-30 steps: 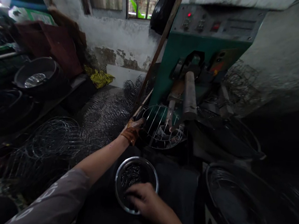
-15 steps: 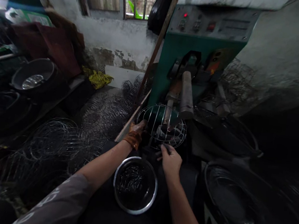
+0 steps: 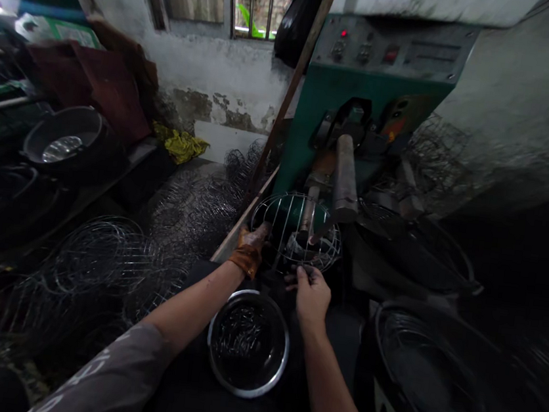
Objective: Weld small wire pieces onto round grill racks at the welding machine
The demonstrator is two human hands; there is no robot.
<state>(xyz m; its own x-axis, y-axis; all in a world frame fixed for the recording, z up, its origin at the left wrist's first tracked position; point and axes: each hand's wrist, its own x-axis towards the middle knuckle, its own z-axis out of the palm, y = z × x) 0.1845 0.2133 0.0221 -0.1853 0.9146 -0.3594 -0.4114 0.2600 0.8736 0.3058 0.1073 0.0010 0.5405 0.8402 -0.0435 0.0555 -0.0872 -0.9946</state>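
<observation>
A round wire rack (image 3: 287, 219) with parallel bars is held level below the machine's thick metal rod (image 3: 345, 181), over a lower metal post. My left hand (image 3: 252, 242), in a worn orange-brown glove, is closed on the rack's left rim. At the front rim is my right hand (image 3: 312, 296), bare, with thumb and fingertips pinched together. Whatever lies between those fingertips is too small and dark to make out. Just below both hands sits a round metal bowl (image 3: 246, 392) with many small shiny metal pieces (image 3: 240, 331) in it.
The green machine (image 3: 367, 87) stands against the wall, its red light on. Coiled wire racks (image 3: 100, 252) pile up at the left. On the right is a large dark tub (image 3: 378, 337). A wooden post (image 3: 297, 70) leans beside the machine, and a dark pot (image 3: 95, 129) is further left.
The view has shifted slightly. My right hand's fingers have changed their grip a little at the front rim. My left hand and the rack stay nearly where they were.
</observation>
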